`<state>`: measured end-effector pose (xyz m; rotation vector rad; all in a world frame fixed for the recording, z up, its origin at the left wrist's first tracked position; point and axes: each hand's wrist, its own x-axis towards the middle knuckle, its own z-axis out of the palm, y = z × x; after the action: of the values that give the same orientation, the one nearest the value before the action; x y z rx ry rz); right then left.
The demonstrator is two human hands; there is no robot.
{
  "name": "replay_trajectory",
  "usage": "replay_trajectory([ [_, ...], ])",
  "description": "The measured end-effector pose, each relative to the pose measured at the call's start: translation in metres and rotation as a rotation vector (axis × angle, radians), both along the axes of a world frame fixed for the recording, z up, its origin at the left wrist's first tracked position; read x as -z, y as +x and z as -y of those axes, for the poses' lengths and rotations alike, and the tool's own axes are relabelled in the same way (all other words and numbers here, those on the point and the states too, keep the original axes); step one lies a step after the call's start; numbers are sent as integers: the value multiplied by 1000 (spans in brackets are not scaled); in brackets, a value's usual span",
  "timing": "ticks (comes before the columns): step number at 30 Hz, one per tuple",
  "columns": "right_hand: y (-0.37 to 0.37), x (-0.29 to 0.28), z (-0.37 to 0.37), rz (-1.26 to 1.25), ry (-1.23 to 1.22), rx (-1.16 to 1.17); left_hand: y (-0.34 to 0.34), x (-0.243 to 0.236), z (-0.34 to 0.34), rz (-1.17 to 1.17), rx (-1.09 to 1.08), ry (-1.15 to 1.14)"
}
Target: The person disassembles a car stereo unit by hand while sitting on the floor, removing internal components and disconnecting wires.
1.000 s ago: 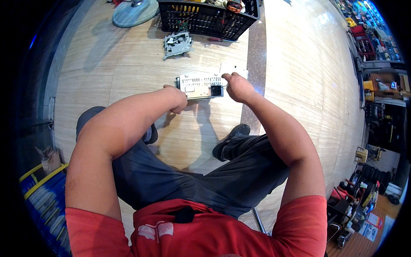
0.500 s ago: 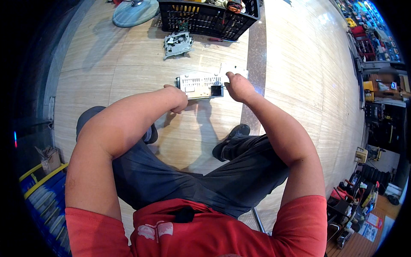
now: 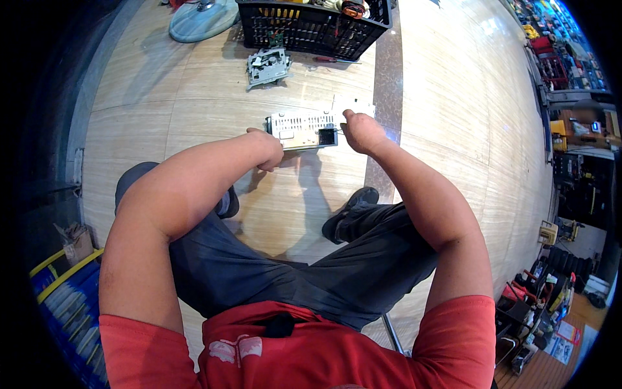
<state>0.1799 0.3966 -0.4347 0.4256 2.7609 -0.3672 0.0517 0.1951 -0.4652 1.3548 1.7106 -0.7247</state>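
A silver metal electronic unit (image 3: 301, 123) with rows of slots and a square dark part at its right lies on the tiled floor before me. My left hand (image 3: 264, 148) is closed on its left end, the fingers partly hidden behind my wrist. My right hand (image 3: 363, 131) has its fingers curled at the unit's right end, beside a thin dark wire and a white panel (image 3: 356, 104); what exactly they grip is hidden. Farther away sits a detached grey metal mechanism (image 3: 265, 66) with green board parts.
A black plastic crate (image 3: 311, 32) holds tools and cables at the back, with a red-handled tool (image 3: 324, 59) beside it. A round pale-blue base (image 3: 197, 23) stands back left. Blue racks with yellow rails (image 3: 65, 305) are lower left; cluttered shelves and goods (image 3: 557, 58) line the right.
The index finger of my right hand has shifted slightly right and up from where it was a second ago. My left hand and the unit have stayed about where they were.
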Motion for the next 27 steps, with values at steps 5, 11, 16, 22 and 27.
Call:
replay_trajectory([
  [5, 0, -8, 2, 78, 62, -17, 0, -9, -9, -29, 124, -160],
  [11, 4, -1, 1, 6, 19, -43, 0, -12, -9, -21, 134, -147],
  [16, 4, 3, 0, -27, 16, -35, -1, -1, 0, 3, 2, 26],
  [22, 3, 12, -9, -48, 27, -37, 0, -2, -3, 8, -22, 18],
  [27, 2, 6, -7, -90, 23, -40, -1, 2, -2, -28, -4, 30],
])
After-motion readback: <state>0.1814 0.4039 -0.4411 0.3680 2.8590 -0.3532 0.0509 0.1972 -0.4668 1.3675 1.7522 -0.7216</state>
